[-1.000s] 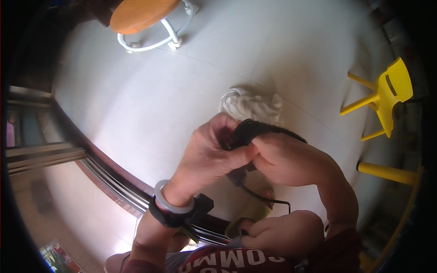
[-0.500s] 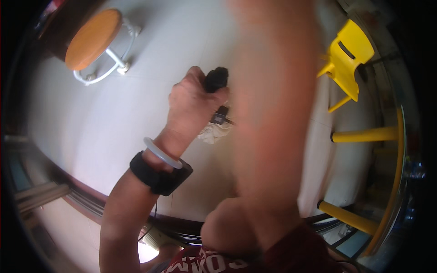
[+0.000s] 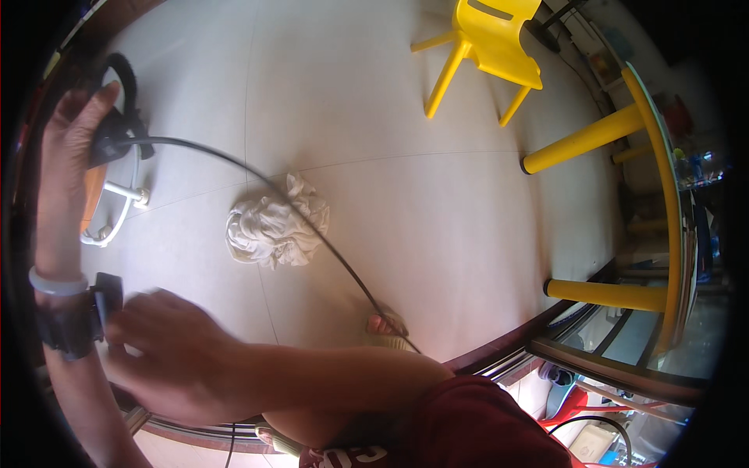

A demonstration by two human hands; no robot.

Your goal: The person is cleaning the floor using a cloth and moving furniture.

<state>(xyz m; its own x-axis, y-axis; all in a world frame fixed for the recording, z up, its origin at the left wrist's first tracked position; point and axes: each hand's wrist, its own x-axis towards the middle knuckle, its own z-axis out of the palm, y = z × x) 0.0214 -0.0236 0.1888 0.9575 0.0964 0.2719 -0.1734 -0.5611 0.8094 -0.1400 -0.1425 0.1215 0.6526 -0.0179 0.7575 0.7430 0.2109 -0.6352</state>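
Pale tiled floor below you, 1 yellow chair (image 3: 488, 43) beyond. Your left hand (image 3: 66, 164) raised, closed round black device (image 3: 117, 129), cable (image 3: 312, 230) trailing toward your lap. Right hand (image 3: 175, 359) blurred at black wrist strap (image 3: 74, 320); grip unclear. Likely adjusting strap; next calls for steady left wrist. White rag (image 3: 273, 226) lies under cable.

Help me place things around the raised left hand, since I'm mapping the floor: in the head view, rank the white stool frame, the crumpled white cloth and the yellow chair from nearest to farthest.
From the left hand, which grips a black device:
1. White stool frame, just beside and below the hand.
2. Crumpled white cloth, mid-floor to its right.
3. Yellow chair, far across at the top.
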